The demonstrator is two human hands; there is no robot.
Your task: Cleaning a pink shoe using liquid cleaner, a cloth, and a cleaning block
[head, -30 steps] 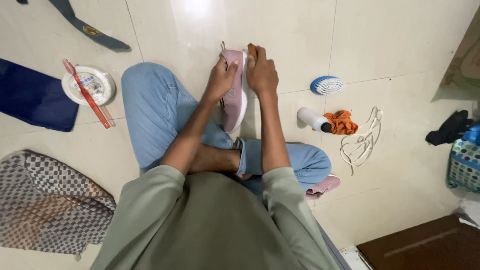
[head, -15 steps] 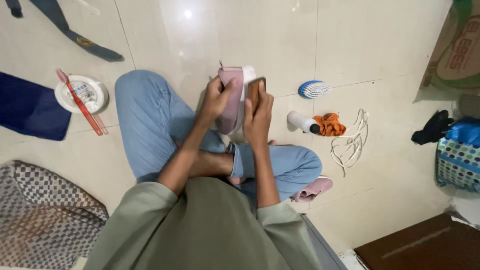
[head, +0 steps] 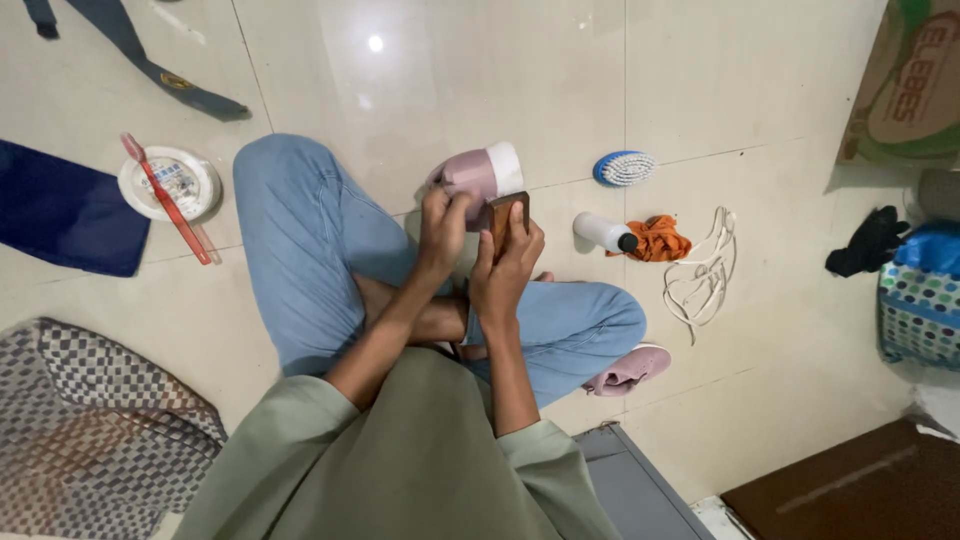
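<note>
Both hands worked a pink shoe over the lap.

The left hand (head: 443, 228) gripped the pink shoe (head: 478, 178), held above crossed legs; the right hand (head: 505, 265) closed around a brown brush (head: 505, 215) pressed against it. A blue scrub brush (head: 624, 168) and white bottle (head: 604, 233) lay nearby on the floor (head: 520, 70).

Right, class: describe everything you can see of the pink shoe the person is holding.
The pink shoe is a soft, fabric-looking slip-on in dusty pink with a thick white sole. It is lifted off the tiled floor above the person's crossed legs and tilted, one end with its white sole edge pointing away. The left hand grips its side. The right hand presses a small brown wooden-looking block against it. Its near half is hidden behind the hands.
</note>
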